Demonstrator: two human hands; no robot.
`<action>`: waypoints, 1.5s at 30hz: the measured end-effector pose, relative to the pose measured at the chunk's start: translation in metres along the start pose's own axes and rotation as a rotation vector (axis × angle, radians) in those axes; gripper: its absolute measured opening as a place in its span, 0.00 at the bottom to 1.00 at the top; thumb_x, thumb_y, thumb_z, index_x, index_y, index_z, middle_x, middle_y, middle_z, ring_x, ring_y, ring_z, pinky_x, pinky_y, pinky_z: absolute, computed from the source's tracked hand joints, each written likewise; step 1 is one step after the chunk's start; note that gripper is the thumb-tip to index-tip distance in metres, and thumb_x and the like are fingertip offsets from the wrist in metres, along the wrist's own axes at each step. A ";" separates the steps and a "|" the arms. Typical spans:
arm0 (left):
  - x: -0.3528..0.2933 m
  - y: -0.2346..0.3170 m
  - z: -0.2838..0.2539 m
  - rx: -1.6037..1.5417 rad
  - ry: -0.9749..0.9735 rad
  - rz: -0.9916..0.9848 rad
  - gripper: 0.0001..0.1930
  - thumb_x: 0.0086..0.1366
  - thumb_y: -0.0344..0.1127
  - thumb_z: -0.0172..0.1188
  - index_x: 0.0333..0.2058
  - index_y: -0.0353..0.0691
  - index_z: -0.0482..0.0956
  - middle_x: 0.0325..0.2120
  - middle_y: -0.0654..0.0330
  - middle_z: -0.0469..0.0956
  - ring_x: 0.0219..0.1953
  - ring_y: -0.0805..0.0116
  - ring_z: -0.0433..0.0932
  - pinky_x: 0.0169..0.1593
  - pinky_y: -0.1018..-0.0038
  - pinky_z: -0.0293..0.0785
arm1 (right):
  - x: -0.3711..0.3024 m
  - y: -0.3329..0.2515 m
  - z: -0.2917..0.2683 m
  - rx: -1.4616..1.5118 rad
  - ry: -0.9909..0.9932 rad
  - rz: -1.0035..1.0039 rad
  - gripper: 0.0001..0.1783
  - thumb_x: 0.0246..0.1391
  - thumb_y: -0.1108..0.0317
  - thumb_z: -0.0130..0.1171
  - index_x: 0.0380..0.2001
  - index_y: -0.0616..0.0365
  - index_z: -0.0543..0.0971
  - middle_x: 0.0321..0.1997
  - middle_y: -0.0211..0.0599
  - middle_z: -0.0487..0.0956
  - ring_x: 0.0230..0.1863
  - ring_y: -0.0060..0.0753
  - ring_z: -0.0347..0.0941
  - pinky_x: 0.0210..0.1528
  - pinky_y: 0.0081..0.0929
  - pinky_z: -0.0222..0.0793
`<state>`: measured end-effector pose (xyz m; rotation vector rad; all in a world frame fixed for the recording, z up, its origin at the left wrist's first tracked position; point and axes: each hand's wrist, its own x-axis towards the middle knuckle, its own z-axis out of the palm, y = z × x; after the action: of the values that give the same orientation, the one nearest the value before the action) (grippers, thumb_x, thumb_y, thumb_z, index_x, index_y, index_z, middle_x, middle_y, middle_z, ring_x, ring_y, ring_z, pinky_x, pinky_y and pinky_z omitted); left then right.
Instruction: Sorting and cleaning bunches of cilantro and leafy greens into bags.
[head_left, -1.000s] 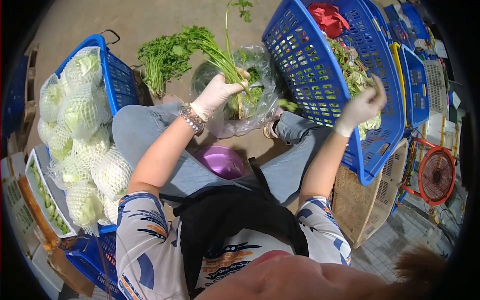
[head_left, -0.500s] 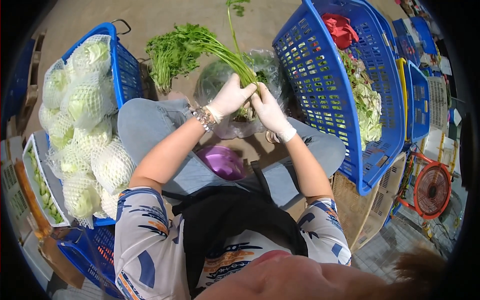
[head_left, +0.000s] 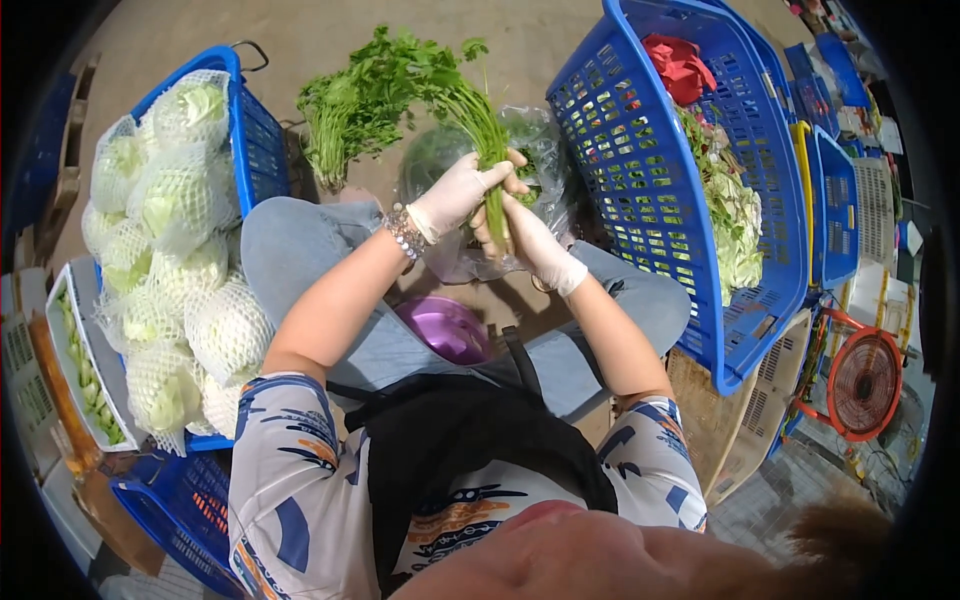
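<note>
A bunch of coriander (head_left: 486,122) with long green stems stands in my hands over the gap between my knees, its leaves bending away to the far left. My gloved left hand (head_left: 452,194) is closed around the middle of the stems. Lower down, my gloved right hand (head_left: 532,238) has its fingers wrapped at the stem ends, partly hidden by the stems. More coriander (head_left: 335,130) lies in a pile on the floor to the far left. Behind my hands sits a clear plastic bag (head_left: 562,150) with greens in it.
At left, a blue crate (head_left: 262,150) holds net-wrapped cabbages (head_left: 170,205). A tall blue basket (head_left: 640,190) at right contains leaf scraps (head_left: 735,225) and a red bag (head_left: 680,68). A purple basin (head_left: 447,328) sits between my legs. A red round fan-like object (head_left: 865,382) stands far right.
The bunch has turned more upright, its stem ends lowered. My right hand has shifted down to them, and the stray stem that stuck up far ahead has dropped in with the bunch.
</note>
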<state>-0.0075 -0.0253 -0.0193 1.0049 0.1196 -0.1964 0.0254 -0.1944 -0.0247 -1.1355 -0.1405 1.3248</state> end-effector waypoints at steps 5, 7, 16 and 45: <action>0.002 -0.011 -0.017 0.150 0.107 0.015 0.08 0.73 0.33 0.47 0.45 0.37 0.71 0.27 0.65 0.71 0.32 0.74 0.73 0.42 0.75 0.74 | -0.011 -0.042 0.001 -1.225 0.562 -0.304 0.20 0.62 0.52 0.50 0.37 0.59 0.79 0.36 0.49 0.80 0.40 0.49 0.78 0.42 0.39 0.72; 0.006 -0.014 -0.010 0.161 0.112 -0.058 0.06 0.72 0.32 0.47 0.42 0.37 0.70 0.25 0.67 0.67 0.27 0.76 0.69 0.39 0.76 0.73 | -0.011 -0.052 -0.013 -0.964 0.697 -0.499 0.11 0.58 0.63 0.58 0.34 0.60 0.78 0.30 0.42 0.78 0.30 0.34 0.74 0.36 0.28 0.70; -0.013 -0.041 0.020 0.288 -0.096 -0.207 0.12 0.73 0.41 0.50 0.46 0.39 0.71 0.29 0.68 0.70 0.27 0.79 0.68 0.32 0.77 0.72 | -0.016 -0.068 -0.014 -0.827 0.751 -0.495 0.17 0.53 0.60 0.64 0.37 0.63 0.75 0.25 0.30 0.70 0.26 0.18 0.63 0.31 0.21 0.64; -0.010 -0.007 0.022 -0.039 0.216 -0.192 0.06 0.67 0.34 0.59 0.39 0.40 0.77 0.29 0.65 0.80 0.22 0.82 0.72 0.22 0.85 0.66 | -0.022 -0.067 -0.033 -0.354 0.710 -0.291 0.21 0.61 0.54 0.56 0.44 0.63 0.76 0.34 0.30 0.79 0.29 0.18 0.73 0.34 0.19 0.68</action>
<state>-0.0186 -0.0468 -0.0112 0.9739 0.4168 -0.2595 0.0859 -0.2190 0.0178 -1.7508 -0.0129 0.5956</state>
